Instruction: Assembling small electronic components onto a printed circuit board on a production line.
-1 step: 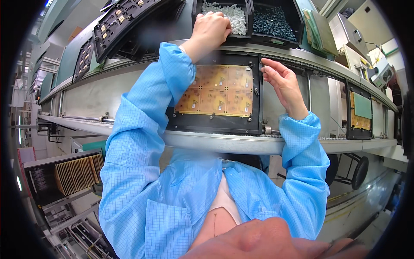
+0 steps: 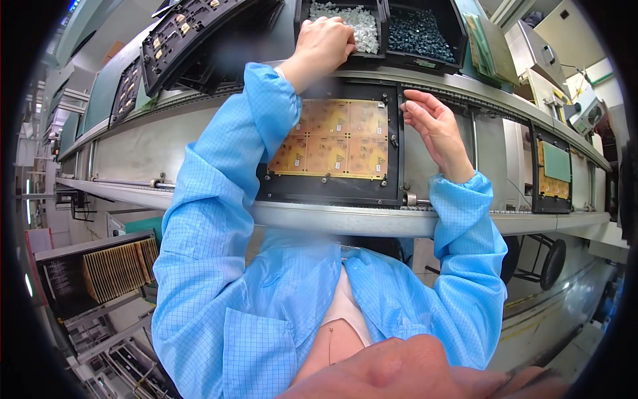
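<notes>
My left hand [image 2: 320, 50] reaches over the front edge of a black bin holding small white plastic parts [image 2: 362, 28]. Its fingers are curled down, and their tips are hidden behind the back of the hand. My right hand [image 2: 436, 130] is held up beside the right edge of a black carrier frame [image 2: 393, 189], thumb and forefinger slightly apart; I make out nothing clear between them. Within the frame lies a yellow-brown circuit board panel [image 2: 327, 149] divided into several sections with small white labels. My left sleeve covers the panel's left part.
Next to the white parts is a bin of dark blue parts [image 2: 425, 38]. Black fixtures [image 2: 193, 43] lean at the back left. Metal conveyor rails [image 2: 345, 218] run sideways. Farther right, another carrier [image 2: 553, 169] holds a board with a green sheet. Green boards [image 2: 492, 50] stand behind.
</notes>
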Motion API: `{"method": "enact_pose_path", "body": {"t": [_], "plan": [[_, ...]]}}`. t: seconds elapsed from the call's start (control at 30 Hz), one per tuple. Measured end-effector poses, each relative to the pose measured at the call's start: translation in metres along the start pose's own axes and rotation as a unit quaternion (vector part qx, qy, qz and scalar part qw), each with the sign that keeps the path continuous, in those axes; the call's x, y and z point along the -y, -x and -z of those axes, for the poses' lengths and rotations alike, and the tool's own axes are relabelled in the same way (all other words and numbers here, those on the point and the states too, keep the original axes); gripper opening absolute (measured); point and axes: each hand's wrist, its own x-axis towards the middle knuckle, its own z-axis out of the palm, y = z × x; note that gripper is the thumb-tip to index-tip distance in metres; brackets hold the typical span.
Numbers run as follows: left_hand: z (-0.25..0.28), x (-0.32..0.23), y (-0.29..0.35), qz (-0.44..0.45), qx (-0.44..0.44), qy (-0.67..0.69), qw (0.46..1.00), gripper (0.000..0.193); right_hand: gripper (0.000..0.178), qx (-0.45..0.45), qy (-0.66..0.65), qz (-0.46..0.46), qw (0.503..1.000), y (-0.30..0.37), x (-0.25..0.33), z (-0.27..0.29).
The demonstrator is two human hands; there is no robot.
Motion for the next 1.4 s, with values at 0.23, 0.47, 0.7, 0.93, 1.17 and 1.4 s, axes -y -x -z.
{"method": "enact_pose_path", "body": {"t": [0.23,0.47,0.7,0.93,1.17,1.4], "plan": [[0.004,-0.008,-0.008,0.007,0.099,0.072,0.992,0.014,0.029,0.043,-0.065,-0.065,0.995,-0.002,-0.001,0.021],[0.031,-0.021,0.027,0.051,0.031,0.302,0.951,0.011,0.023,0.026,0.135,-0.004,0.991,-0.002,0.008,0.016],[0.049,-0.023,0.078,0.101,0.067,0.424,0.897,0.015,0.013,-0.001,0.453,0.136,0.881,0.003,0.007,-0.008],[0.043,-0.021,0.096,0.125,0.057,0.455,0.88,0.011,0.014,0.067,0.559,0.204,0.801,-0.005,0.008,-0.001],[0.04,-0.017,0.097,0.129,0.014,0.465,0.876,0.01,0.018,0.12,0.562,0.228,0.786,-0.008,0.019,-0.003],[0.039,-0.014,0.096,0.108,0.0,0.457,0.883,0.01,0.022,0.226,0.633,0.322,0.666,-0.017,0.032,-0.008]]}}
